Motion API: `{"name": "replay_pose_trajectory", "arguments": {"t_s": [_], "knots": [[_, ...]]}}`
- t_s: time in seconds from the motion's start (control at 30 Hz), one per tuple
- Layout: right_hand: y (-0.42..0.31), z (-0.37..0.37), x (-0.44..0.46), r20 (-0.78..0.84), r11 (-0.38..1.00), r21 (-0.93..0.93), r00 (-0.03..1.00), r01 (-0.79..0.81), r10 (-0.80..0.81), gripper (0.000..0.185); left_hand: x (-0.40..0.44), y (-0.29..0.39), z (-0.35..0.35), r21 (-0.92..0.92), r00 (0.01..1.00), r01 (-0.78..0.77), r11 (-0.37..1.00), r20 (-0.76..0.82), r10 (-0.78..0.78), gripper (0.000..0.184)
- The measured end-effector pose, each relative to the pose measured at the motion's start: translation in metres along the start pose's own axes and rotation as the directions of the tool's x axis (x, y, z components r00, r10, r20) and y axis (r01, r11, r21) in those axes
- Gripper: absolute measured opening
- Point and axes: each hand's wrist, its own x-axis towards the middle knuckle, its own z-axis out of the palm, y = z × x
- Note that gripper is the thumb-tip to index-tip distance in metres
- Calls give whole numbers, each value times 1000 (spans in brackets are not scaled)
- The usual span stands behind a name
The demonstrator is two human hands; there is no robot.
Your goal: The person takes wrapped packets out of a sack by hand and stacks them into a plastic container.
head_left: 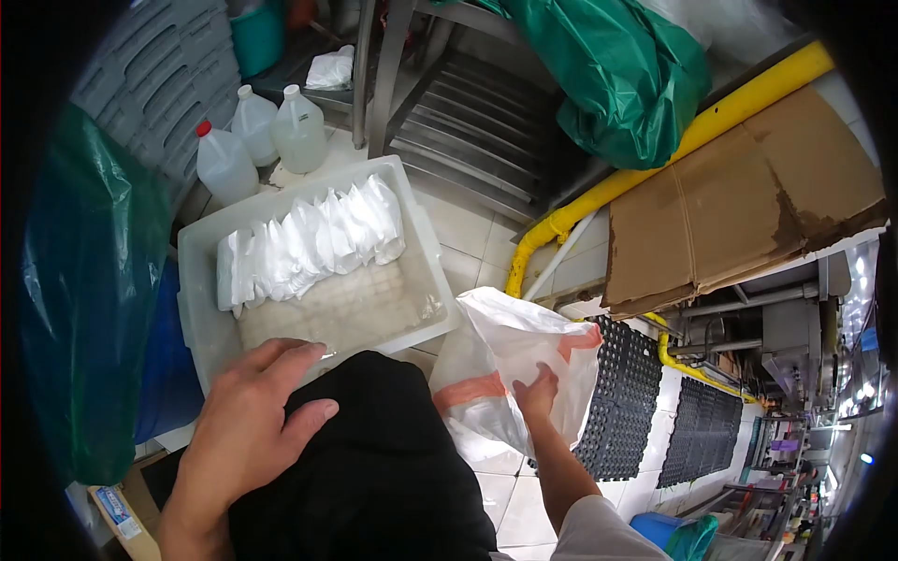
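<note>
Hovering left hand (245, 421) near tub (426, 245), right (538, 391) at sack (503, 338).

We saw a pale tiled floor (517, 522) with black perforated mats (622, 393) laid along it. A yellow pipe (692, 140) ran between a slatted steel rack (472, 140) and sheets of cardboard (739, 196), and we had lights (867, 458) glowing at far right.

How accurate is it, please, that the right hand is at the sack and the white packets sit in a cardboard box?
Not a cardboard box: the head view shows the white packets in a plastic tub; the right hand is at the sack.
</note>
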Motion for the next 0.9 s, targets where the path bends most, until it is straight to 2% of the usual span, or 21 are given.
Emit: {"name": "replay_pose_trajectory", "arguments": {"t_s": [0.03,0.07,0.1,0.13,0.17,0.2,0.23,0.3,0.33,0.37,0.43,0.5,0.57,0.6,0.63,0.7,0.73,0.8,0.83,0.9], "knots": [[-18,-12,4,131,977,-38,970,212,-205,36,0,-1,0,-2,1000,-17,1000,16,17,44],[-31,-18,7,264,908,-48,882,416,-390,51,0,-1,1,-4,999,-33,999,34,34,44],[-32,-5,14,262,908,-41,881,418,-394,51,0,0,1,3,999,-32,999,29,32,44],[-30,21,24,575,897,-63,750,438,-326,56,0,1,1,7,998,-42,999,55,42,43],[-24,54,33,819,880,-75,533,468,-214,62,0,1,0,13,996,-50,999,80,49,43],[-11,95,42,884,828,-197,460,525,-81,66,-1,0,1,27,997,-44,999,71,42,43],[-20,94,44,886,828,-179,453,532,-99,66,-3,-1,2,37,996,-58,998,76,55,42],[-44,80,41,847,897,-240,531,371,7,66,-8,-3,2,66,996,-57,996,75,52,42],[-55,78,44,865,878,-289,496,382,69,68,-11,-3,2,63,996,-34,997,89,28,42],[-58,79,45,873,878,-276,483,390,60,68,-14,-4,3,55,995,-9,998,104,3,41],[-61,79,48,840,941,-233,538,246,67,71,-20,-7,4,82,996,-2,997,93,-5,41],[-58,90,58,837,925,-227,546,304,26,72,-23,-9,5,68,993,15,998,112,-23,42],[-46,106,76,941,878,15,290,479,-174,73,-25,-8,7,79,994,15,997,103,-23,42],[-48,105,82,965,864,54,197,500,-175,73,-23,-7,8,92,996,1,996,83,-9,42],[-68,79,84,963,863,44,207,503,-170,73,-22,-5,8,83,997,-6,997,80,-1,42],[-114,20,81,987,968,-80,158,238,43,65,-21,-4,6,71,996,-14,997,86,8,42],[-110,16,83,985,967,-85,164,242,45,65,-21,-3,5,65,997,-17,998,82,12,42],[-92,3,88,929,812,192,166,551,-332,59,-19,0,3,74,997,-35,997,70,29,42],[-86,-11,89,928,807,187,168,560,-332,59,-17,1,2,68,998,-35,997,60,31,42],[-90,-63,85,867,888,158,370,432,-334,52,-15,2,0,43,996,-77,996,54,75,41]]}}
